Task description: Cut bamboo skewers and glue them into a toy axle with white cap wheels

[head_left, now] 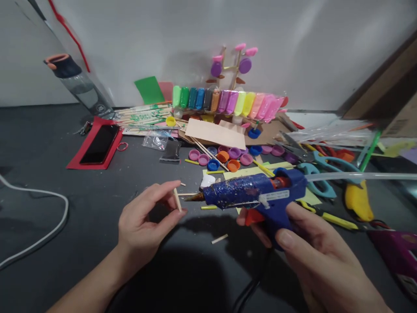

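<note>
Between the thumb and index finger of my left hand (pixel 148 217) is a short, thin wooden stick (pixel 177 200), held nearly upright. My right hand (pixel 312 243) wraps round the handle of a blue hot glue gun (pixel 241 191), with fingers at its orange trigger (pixel 253 216). The nozzle points left, a small gap from the stick. A long clear glue stick (pixel 358 176) juts out of the gun's back. Below the gun, a short wooden piece (pixel 220 238) lies on the dark table.
Coloured bottle caps (pixel 233 165), clay packs (pixel 228 104) and wooden sticks (pixel 146 115) crowd the back. Scissors (pixel 316 180) and a yellow cutter (pixel 339 220) lie right. A phone (pixel 100 144) rests on red sheet, near a water bottle (pixel 83 89). A white cable (pixel 67 208) curves at left.
</note>
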The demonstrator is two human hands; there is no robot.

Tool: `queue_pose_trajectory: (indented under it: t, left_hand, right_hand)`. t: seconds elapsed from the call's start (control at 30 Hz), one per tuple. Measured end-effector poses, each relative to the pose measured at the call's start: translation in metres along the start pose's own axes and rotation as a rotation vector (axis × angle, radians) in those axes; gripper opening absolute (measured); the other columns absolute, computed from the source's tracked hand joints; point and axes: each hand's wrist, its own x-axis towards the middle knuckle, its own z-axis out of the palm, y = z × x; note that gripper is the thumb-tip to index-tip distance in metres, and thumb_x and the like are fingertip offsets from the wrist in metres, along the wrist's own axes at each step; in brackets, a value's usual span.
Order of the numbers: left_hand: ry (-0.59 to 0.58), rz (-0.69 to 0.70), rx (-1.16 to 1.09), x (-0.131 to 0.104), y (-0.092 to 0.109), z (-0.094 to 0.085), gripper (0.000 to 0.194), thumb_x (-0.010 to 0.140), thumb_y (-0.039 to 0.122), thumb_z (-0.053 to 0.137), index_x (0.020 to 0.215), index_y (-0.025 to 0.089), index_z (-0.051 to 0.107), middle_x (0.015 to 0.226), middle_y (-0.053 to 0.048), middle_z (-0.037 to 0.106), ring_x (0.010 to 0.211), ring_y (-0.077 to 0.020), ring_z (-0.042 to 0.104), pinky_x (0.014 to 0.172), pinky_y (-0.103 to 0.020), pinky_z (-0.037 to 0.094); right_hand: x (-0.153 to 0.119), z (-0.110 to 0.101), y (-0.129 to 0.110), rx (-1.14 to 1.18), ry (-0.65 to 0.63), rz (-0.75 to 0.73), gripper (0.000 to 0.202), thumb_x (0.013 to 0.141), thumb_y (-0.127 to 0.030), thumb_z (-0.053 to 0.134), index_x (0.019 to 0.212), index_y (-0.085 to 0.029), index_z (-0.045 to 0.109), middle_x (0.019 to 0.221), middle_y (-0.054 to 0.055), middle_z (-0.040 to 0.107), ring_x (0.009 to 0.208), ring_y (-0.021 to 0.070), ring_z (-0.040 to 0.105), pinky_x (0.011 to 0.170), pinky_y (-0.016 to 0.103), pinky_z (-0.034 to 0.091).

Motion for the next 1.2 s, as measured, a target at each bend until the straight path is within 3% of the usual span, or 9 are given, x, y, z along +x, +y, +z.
queue_pose_trajectory:
  t: [0.1, 0.23, 0.33, 0.53, 0.77, 0.87, 1.03, 1.2]
  left_hand:
    - [0.010, -0.008, 0.020, 0.000, 0.000, 0.001, 0.053, 0.081, 0.005, 0.071, 0.126, 0.031, 0.063, 0.078, 0.005, 0.064, 0.072, -0.0095, 0.059, 0.075, -0.024, 0.051]
    - [0.018, -0.018, 0.034, 0.001, -0.001, 0.002, 0.051, 0.081, 0.006, 0.072, 0.126, 0.030, 0.063, 0.077, 0.005, 0.063, 0.071, -0.0099, 0.058, 0.074, -0.025, 0.051]
    - [0.027, -0.020, 0.045, 0.002, -0.003, 0.002, 0.048, 0.082, 0.008, 0.072, 0.125, 0.028, 0.063, 0.076, 0.005, 0.062, 0.070, -0.0102, 0.058, 0.074, -0.026, 0.051]
    - [0.039, -0.084, 0.060, 0.002, -0.005, 0.001, 0.044, 0.083, 0.011, 0.071, 0.123, 0.028, 0.064, 0.074, 0.006, 0.061, 0.069, -0.0098, 0.057, 0.075, -0.026, 0.050]
    - [0.043, -0.085, 0.065, 0.003, -0.005, 0.002, 0.046, 0.083, 0.010, 0.071, 0.124, 0.030, 0.064, 0.074, 0.008, 0.061, 0.069, -0.0074, 0.057, 0.075, -0.021, 0.049]
    - [0.041, -0.078, 0.075, 0.003, -0.005, 0.001, 0.047, 0.082, 0.010, 0.071, 0.124, 0.030, 0.064, 0.074, 0.008, 0.061, 0.069, -0.0070, 0.057, 0.075, -0.020, 0.049]
    - [0.041, -0.071, 0.093, 0.004, -0.004, 0.001, 0.045, 0.082, 0.011, 0.072, 0.123, 0.028, 0.065, 0.073, 0.007, 0.062, 0.068, -0.0080, 0.057, 0.072, -0.022, 0.050]
    - [0.022, -0.049, 0.061, 0.005, -0.003, 0.003, 0.046, 0.082, 0.009, 0.072, 0.123, 0.027, 0.065, 0.073, 0.006, 0.062, 0.068, -0.0091, 0.058, 0.073, -0.024, 0.050]
  right_hand:
    - [0.003, 0.006, -0.008, 0.006, -0.049, 0.013, 0.038, 0.076, -0.049, 0.077, 0.108, -0.030, 0.070, 0.106, 0.009, 0.075, 0.082, 0.0261, 0.071, 0.064, 0.034, 0.060]
    - [0.012, 0.018, -0.023, 0.079, -0.062, -0.043, 0.017, 0.081, -0.042, 0.074, 0.089, -0.027, 0.070, 0.078, 0.004, 0.069, 0.052, 0.0146, 0.052, 0.045, 0.027, 0.046]
    - [0.015, 0.021, -0.020, 0.063, -0.022, -0.048, 0.013, 0.084, -0.037, 0.073, 0.089, -0.027, 0.068, 0.062, -0.003, 0.057, 0.048, 0.0113, 0.042, 0.046, 0.025, 0.041]
    - [0.016, 0.021, -0.008, 0.117, -0.046, -0.029, 0.021, 0.086, -0.044, 0.071, 0.090, -0.024, 0.067, 0.074, 0.001, 0.064, 0.064, 0.0145, 0.053, 0.058, 0.026, 0.045]
    - [0.020, 0.024, -0.015, 0.230, -0.151, 0.067, 0.025, 0.086, -0.044, 0.068, 0.090, -0.019, 0.066, 0.067, 0.001, 0.062, 0.052, 0.0100, 0.041, 0.047, 0.023, 0.029]
    - [0.020, 0.022, -0.014, 0.193, -0.196, 0.057, 0.023, 0.087, -0.041, 0.069, 0.094, -0.019, 0.069, 0.067, 0.001, 0.063, 0.054, 0.0102, 0.042, 0.050, 0.024, 0.030]
    - [0.019, 0.023, -0.017, 0.209, -0.232, 0.012, 0.031, 0.090, -0.045, 0.062, 0.095, -0.018, 0.075, 0.089, 0.008, 0.073, 0.057, 0.0112, 0.048, 0.058, 0.027, 0.039]
    - [0.019, 0.023, -0.015, 0.318, -0.320, 0.045, 0.042, 0.091, -0.053, 0.056, 0.097, -0.017, 0.076, 0.083, 0.008, 0.071, 0.054, 0.0128, 0.046, 0.053, 0.029, 0.036]
